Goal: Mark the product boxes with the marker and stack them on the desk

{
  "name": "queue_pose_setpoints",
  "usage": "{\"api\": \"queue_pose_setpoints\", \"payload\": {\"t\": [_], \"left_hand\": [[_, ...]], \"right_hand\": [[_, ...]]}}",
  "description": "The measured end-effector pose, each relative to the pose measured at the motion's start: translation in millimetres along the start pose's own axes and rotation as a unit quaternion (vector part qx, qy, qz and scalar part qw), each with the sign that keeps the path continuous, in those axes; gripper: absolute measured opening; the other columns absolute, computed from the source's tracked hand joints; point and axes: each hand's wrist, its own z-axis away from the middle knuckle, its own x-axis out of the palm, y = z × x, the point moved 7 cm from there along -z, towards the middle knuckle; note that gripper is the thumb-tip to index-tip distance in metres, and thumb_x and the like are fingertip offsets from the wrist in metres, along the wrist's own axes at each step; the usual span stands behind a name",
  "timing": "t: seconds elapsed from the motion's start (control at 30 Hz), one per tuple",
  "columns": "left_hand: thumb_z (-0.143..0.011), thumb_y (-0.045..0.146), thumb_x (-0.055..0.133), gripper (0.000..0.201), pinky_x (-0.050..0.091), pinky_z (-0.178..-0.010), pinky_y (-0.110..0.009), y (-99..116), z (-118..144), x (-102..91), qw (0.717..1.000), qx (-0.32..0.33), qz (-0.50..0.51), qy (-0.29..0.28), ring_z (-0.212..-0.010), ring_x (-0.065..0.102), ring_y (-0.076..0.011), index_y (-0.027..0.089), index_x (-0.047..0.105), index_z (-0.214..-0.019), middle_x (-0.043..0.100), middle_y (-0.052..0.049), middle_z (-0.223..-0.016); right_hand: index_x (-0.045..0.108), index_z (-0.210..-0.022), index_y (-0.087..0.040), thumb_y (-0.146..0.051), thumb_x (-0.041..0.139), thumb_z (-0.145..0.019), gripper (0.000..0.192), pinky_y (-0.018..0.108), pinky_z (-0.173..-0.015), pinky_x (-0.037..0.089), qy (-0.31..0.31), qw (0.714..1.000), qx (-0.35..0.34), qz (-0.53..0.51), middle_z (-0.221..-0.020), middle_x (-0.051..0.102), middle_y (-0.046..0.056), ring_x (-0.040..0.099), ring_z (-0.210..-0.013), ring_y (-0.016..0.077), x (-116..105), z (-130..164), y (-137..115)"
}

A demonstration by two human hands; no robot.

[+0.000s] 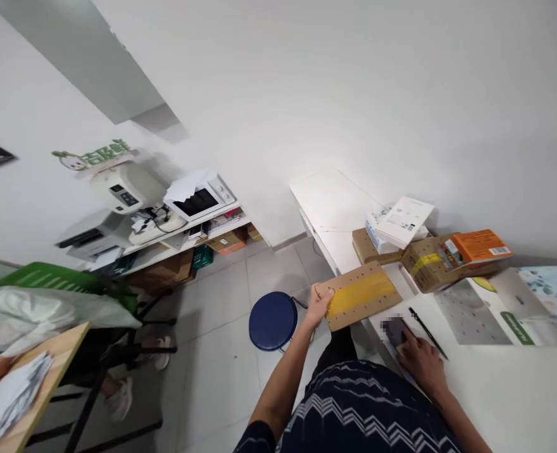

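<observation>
My left hand [320, 304] is closed on the near left end of a flat cardboard box [360, 294]. Wide yellow tape runs along the box, and small dark holes dot its face. The box is held at the table's edge, partly over the floor. On the white table, my right hand [422, 358] has its fingers round a dark phone [396, 332], which is partly blurred out. Just beyond that hand lies a thin black pen-like stick [429, 335].
Along the wall, the white table [509, 396] holds a taped carton [424, 261], an orange box [480, 245], a white box [406, 220] and printed plastic bags [471, 311]. A blue round stool [272, 319] stands on the floor. At left, another person sits by a wooden desk [63, 362].
</observation>
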Motion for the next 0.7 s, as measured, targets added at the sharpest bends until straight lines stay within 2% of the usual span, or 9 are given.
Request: {"api": "queue_pose_setpoints", "payload": {"t": [0.07,0.13,0.17,0.23,0.33,0.4,0.53,0.63,0.7], "left_hand": [[-0.056,0.065,0.084,0.071,0.049,-0.07,-0.027,-0.3,-2.7,1.2,1.0,-0.004,-0.002,-0.009,-0.074,0.059,-0.0144,0.025,0.044,-0.099,0.056,0.004,-0.084],[-0.056,0.066,0.083,0.072,0.049,-0.07,-0.028,-0.9,-5.8,2.8,1.0,-0.009,-0.005,-0.023,-0.074,0.059,-0.0143,0.025,0.044,-0.1,0.056,0.004,-0.085],[-0.057,0.066,0.083,0.072,0.05,-0.071,-0.028,-1.6,-7.4,4.1,0.999,-0.013,-0.007,-0.032,-0.075,0.059,-0.0145,0.025,0.044,-0.1,0.057,0.003,-0.086],[-0.057,0.065,0.084,0.072,0.051,-0.074,-0.029,-4.0,-10.6,7.5,0.999,-0.022,-0.009,-0.047,-0.078,0.061,-0.0154,0.024,0.044,-0.1,0.059,0.002,-0.089],[-0.058,0.062,0.086,0.07,0.051,-0.076,-0.031,-7.9,-14.3,14.7,0.997,-0.034,-0.011,-0.062,-0.08,0.062,-0.0163,0.023,0.046,-0.1,0.061,0.0,-0.09],[-0.057,0.059,0.088,0.069,0.052,-0.076,-0.032,-8.8,-16.0,19.6,0.997,-0.037,-0.013,-0.063,-0.079,0.062,-0.0165,0.022,0.048,-0.099,0.062,0.0,-0.089],[-0.056,0.053,0.09,0.069,0.052,-0.077,-0.032,-7.8,-19.2,25.0,0.998,-0.034,-0.021,-0.045,-0.08,0.063,-0.0174,0.021,0.051,-0.102,0.062,-0.001,-0.089],[-0.055,0.051,0.091,0.072,0.052,-0.078,-0.033,-7.6,-21.1,25.3,0.999,-0.026,-0.029,-0.028,-0.081,0.063,-0.0179,0.021,0.052,-0.107,0.063,-0.002,-0.09],[-0.055,0.052,0.091,0.073,0.053,-0.078,-0.033,-8.4,-21.5,24.5,0.999,-0.021,-0.032,-0.018,-0.081,0.063,-0.0182,0.021,0.052,-0.108,0.063,-0.003,-0.091]], "right_hand": [[0.066,-0.126,-0.025,-0.045,0.062,-0.072,0.057,0.057,-0.086,0.053,-0.016,0.995,0.039,-0.095,-0.108,0.073,0.015,0.066,-0.105,0.0427,-6.6,5.1,15.5],[0.067,-0.124,-0.026,-0.051,0.068,-0.068,0.062,0.056,-0.085,0.055,-0.064,0.96,0.085,-0.261,-0.094,0.076,0.011,0.07,-0.098,0.0406,-14.7,15.6,30.7],[0.067,-0.124,-0.025,-0.054,0.07,-0.067,0.064,0.053,-0.085,0.056,-0.09,0.924,0.107,-0.355,-0.092,0.077,0.01,0.071,-0.097,0.039,-20.6,22.8,35.4],[0.07,-0.12,-0.026,-0.057,0.074,-0.067,0.061,0.049,-0.083,0.058,-0.129,0.825,0.14,-0.532,-0.1,0.079,0.01,0.072,-0.098,0.036,-38.0,38.3,35.7],[0.077,-0.103,-0.023,-0.061,0.071,-0.069,0.052,0.048,-0.082,0.06,-0.143,0.678,0.155,-0.704,-0.111,0.078,0.014,0.073,-0.097,0.0365,-72.5,54.6,16.0],[0.079,-0.098,-0.02,-0.066,0.065,-0.072,0.054,0.052,-0.084,0.06,-0.156,0.622,0.155,-0.752,-0.112,0.077,0.017,0.073,-0.098,0.0388,-90.2,58.7,-7.2],[0.078,-0.104,-0.022,-0.072,0.056,-0.078,0.06,0.053,-0.087,0.059,-0.213,0.566,0.145,-0.783,-0.11,0.078,0.016,0.072,-0.105,0.0391,-101.6,54.7,-66.0],[0.076,-0.109,-0.024,-0.068,0.055,-0.083,0.055,0.049,-0.087,0.06,-0.269,0.545,0.113,-0.786,-0.112,0.078,0.013,0.072,-0.107,0.0358,-96.9,49.7,-109.5],[0.075,-0.109,-0.024,-0.062,0.054,-0.086,0.05,0.047,-0.087,0.06,-0.294,0.534,0.098,-0.786,-0.113,0.078,0.011,0.072,-0.106,0.034,-92.0,49.3,-128.4]]}}
